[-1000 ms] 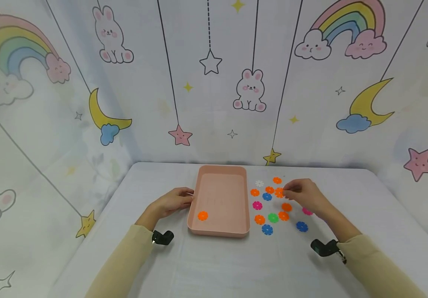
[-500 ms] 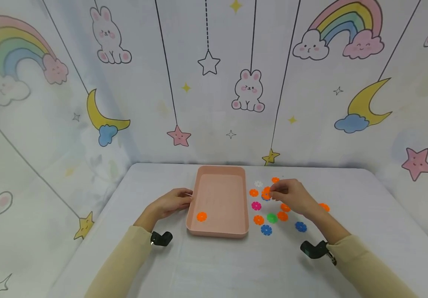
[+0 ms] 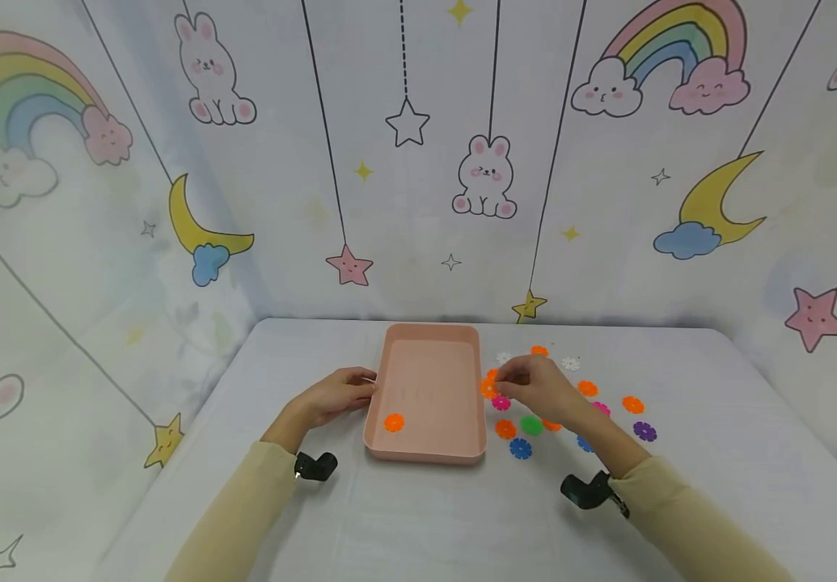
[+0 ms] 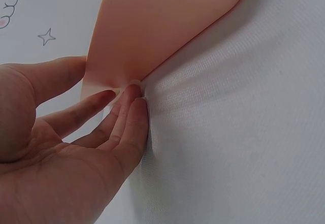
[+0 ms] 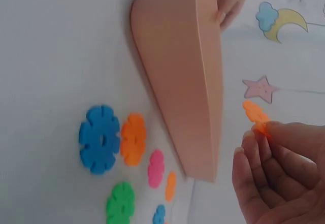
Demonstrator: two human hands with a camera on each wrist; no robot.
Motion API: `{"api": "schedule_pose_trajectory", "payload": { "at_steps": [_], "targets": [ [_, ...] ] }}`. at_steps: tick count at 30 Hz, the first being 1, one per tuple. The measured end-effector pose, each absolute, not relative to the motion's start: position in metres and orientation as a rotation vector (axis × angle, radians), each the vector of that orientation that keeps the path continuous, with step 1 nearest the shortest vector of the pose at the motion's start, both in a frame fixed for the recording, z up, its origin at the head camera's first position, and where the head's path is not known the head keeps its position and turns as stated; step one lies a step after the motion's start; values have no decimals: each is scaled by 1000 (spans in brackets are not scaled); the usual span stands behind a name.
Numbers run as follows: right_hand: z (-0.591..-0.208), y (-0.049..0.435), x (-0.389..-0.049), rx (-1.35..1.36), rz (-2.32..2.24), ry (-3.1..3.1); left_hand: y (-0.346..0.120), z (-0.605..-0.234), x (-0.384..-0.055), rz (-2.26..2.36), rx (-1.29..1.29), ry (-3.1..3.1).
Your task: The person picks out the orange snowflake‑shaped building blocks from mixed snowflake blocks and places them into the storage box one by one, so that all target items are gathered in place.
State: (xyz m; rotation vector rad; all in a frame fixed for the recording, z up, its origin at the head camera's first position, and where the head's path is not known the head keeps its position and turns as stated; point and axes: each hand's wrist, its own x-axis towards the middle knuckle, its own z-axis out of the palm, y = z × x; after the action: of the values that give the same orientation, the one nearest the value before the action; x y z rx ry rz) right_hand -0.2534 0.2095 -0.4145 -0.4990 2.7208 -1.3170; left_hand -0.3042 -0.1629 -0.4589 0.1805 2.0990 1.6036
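Observation:
My left hand (image 3: 338, 394) grips the left side of a pink tray (image 3: 429, 356). In the left wrist view, its thumb meets the rim while the other fingertips (image 4: 137, 89) touch the outer wall low down. One orange snowflake disc (image 3: 394, 423) lies inside the tray, near its front left corner. Just beyond the tray's right rim, my right hand (image 3: 545, 392) pinches another orange snowflake disc (image 5: 255, 113) between thumb and fingertips, raised above the table. Beneath and around that hand lie several loose discs, among them a pink disc (image 3: 501, 402) and a green disc (image 3: 531, 425).
More snowflake discs lie right of the tray: a near blue disc (image 3: 521, 449), a purple disc (image 3: 644, 431), a white disc (image 3: 570, 364) and several orange ones. The right hand partly covers some. A patterned cloth wall (image 3: 418, 202) rises behind the white table (image 3: 418, 525).
My right hand has moved left with the orange disc, from among the loose discs to the tray's right rim. White, orange and purple discs have come into sight behind it. My left hand stays put.

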Motion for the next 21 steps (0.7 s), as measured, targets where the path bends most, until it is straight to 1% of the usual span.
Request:
{"api": "schedule_pose_trajectory", "payload": {
  "at_steps": [5, 15, 21],
  "targets": [
    [-419, 194, -254, -515, -1357, 2658, -163, -458, -304, 1595, 186, 2106],
    [-429, 165, -253, -651, -1329, 2620, -164, -458, -304, 1579, 219, 2112],
    [-435, 147, -254, -702, -1292, 2637, -163, -458, -303, 1587, 195, 2115]
  ]
}}
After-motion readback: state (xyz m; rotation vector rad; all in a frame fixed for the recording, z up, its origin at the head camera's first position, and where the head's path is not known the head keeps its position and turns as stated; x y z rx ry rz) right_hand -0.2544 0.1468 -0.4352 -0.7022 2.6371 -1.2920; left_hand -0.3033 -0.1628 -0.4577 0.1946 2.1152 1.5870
